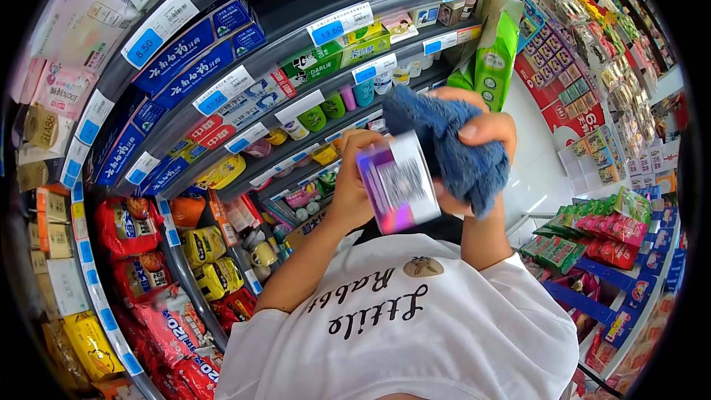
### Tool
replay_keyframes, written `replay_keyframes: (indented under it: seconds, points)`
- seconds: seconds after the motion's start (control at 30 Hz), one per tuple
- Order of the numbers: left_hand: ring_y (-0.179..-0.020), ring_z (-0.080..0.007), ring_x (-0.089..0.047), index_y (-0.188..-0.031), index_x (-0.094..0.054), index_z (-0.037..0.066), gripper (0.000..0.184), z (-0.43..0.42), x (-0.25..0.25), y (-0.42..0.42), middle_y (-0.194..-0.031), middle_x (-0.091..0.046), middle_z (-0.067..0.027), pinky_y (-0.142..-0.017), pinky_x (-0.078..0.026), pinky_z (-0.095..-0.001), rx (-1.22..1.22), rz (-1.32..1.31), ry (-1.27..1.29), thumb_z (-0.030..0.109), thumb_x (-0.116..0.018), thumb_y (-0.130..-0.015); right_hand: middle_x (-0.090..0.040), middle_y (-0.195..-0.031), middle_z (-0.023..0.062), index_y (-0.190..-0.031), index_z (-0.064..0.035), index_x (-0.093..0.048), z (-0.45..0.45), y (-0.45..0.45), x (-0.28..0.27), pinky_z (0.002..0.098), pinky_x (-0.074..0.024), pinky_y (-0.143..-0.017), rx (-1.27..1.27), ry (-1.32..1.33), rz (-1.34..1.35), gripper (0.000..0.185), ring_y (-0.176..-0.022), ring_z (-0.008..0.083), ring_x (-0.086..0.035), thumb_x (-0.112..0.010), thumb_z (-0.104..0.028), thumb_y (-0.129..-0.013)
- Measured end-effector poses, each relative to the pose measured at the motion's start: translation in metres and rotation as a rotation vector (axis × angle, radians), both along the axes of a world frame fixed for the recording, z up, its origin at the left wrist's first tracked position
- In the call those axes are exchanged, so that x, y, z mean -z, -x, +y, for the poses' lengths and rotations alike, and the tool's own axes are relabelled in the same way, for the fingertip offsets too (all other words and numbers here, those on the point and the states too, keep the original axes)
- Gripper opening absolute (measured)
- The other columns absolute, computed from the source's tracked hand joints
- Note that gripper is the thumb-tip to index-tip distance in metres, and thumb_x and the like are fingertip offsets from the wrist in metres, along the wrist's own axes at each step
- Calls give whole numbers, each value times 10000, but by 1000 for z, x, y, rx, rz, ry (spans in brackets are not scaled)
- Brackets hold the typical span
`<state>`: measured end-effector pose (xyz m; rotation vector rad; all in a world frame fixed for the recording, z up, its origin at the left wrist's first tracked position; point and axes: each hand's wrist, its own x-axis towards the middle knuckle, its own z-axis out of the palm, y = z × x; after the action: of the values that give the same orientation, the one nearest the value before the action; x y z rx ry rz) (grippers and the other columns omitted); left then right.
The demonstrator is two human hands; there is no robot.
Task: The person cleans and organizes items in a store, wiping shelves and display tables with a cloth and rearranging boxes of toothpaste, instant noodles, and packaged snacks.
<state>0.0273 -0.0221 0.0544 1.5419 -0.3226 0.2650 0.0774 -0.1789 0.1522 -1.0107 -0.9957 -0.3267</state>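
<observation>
My left hand (354, 181) is closed around a small purple-and-white box (400, 185), its barcode side facing up toward me. The box is slightly blurred, so its print cannot be read. In my right hand (489, 130) is a bunched, fluffy blue cloth (452, 141), with the thumb pressed over it. The cloth is right beside the box; whether they touch is hard to tell. Both hands are in front of my white shirt (400, 318), close to the shelves.
Curved store shelves (289, 37) hold blue toothpaste boxes (196, 55), green Darlie boxes (315, 64) and several small bottles (333, 105). Red and pink packs (174, 322) fill the lower left. A green package (495, 63) stands at the shelf end. At right is a rack of colourful packets (603, 230) beside white floor (529, 155).
</observation>
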Motion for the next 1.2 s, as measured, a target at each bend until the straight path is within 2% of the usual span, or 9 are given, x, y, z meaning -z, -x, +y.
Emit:
replay_keyframes:
  seconds: [0.13, 0.2, 0.43, 0.6, 0.7, 0.8, 0.87, 1.0, 1.2]
  points:
    - [-1181, -167, -461, -1444, -182, 86, 843, 2, -20, 21, -1292, -460, -99, -967, -405, -321, 240, 331, 83, 48, -714, -792, -530, -1218, 199, -1129, -45, -513, -6, 1, 1, 388, -371, -1000, 243, 111, 202, 590, -1157, 281, -518, -761, 35, -599]
    - [-1126, -161, -492, -1431, -180, 84, 844, -6, -38, 31, -1260, -484, -102, -932, -425, -305, 217, 272, 384, 36, -713, -778, -548, -1180, 126, -1174, -46, -508, -8, 2, -3, 331, -390, -975, 329, 162, 322, 578, -1100, 207, -530, -748, 16, -653]
    - [-1032, -145, -498, -1349, -294, 75, 834, 10, -85, 30, -1148, -511, -112, -903, -413, -291, 376, 347, 420, 77, -791, -680, -571, -1100, 68, -1231, -49, -494, -5, -4, 0, 288, -415, -926, 242, 26, 724, 546, -1013, 157, -543, -729, -69, -738]
    - [-1111, -129, -430, -1410, -180, 38, 859, 4, -103, 35, -1238, -393, -75, -910, -396, -290, 341, 315, 287, 257, -739, -796, -521, -1207, 112, -1315, -29, -404, 2, -7, 12, 312, -411, -958, 1, 14, 706, 858, -1099, 184, -530, -759, -528, -713]
    - [-1165, -144, -418, -1434, -131, 15, 591, -4, -111, 31, -1304, -389, -113, -999, -337, -304, 268, 379, 349, 239, -433, -978, -488, -1248, 111, -1312, -28, -401, 15, 5, 9, 314, -404, -965, -1, 125, 827, 800, -1139, 171, -495, -758, -464, -744]
    - [-1186, -154, -416, -1438, -112, -5, 560, -11, -108, 31, -1322, -397, -138, -1029, -308, -320, 277, 280, 391, 192, -378, -986, -623, -1047, 121, -1194, 13, -520, 9, -5, 21, 288, -529, -783, -272, 62, 1049, 610, -890, 159, -635, -700, -426, -810]
    - [-1186, -160, -417, -1439, -95, -14, 571, -10, -109, 33, -1323, -401, -150, -1025, -314, -325, 323, 259, 385, 171, -381, -981, -682, -871, 125, -1097, 33, -597, 8, -5, 19, 276, -577, -635, -450, -65, 1173, 516, -697, 162, -679, -632, -426, -862]
    - [-1076, -154, -454, -1439, -41, -23, 623, -15, -112, 41, -1264, -441, -169, -951, -367, -316, 315, 201, 293, 93, -427, -964, -673, -988, 191, -1201, 48, -562, 9, -13, 32, 317, -605, -615, -829, -213, 1145, 582, -793, 237, -700, -591, -440, -885]
    - [-1125, -174, -470, -1400, -104, 22, 659, -29, -101, 52, -1325, -436, -203, -934, -403, -315, 165, 131, 285, 32, -546, -912, -694, -903, 99, -1055, 9, -641, 13, -15, 29, 238, -569, -648, -721, -97, 1201, 410, -737, 125, -680, -625, -365, -887]
